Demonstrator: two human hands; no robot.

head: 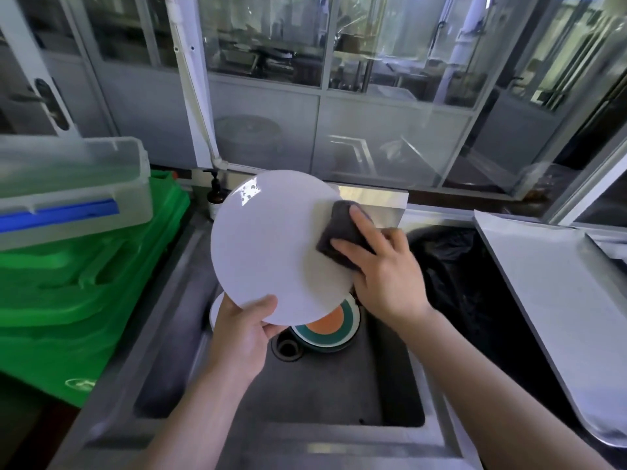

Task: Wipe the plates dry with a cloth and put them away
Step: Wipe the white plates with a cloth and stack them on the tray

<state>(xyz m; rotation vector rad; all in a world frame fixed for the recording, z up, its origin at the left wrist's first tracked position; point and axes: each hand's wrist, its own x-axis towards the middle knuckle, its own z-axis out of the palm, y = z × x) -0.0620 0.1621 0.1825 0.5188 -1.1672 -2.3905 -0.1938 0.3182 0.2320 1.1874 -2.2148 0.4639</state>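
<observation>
A large white plate [271, 245] is held tilted above the sink. My left hand [244, 334] grips its lower rim, thumb on the face. My right hand [383, 266] presses a dark grey cloth [342, 232] against the plate's right side, with the fingers lying over the cloth. Below the white plate, a plate with green, white and orange rings [325, 329] lies in the sink beside the drain [287, 347]. The edge of another white plate [214, 308] shows behind my left hand.
The steel sink [339, 395] fills the middle. Green plastic crates [68, 293] carry a clear lidded box [68, 191] on the left. A soap pump bottle [216, 195] stands behind the sink. A black bin bag [454, 266] and a grey counter [559, 300] lie to the right.
</observation>
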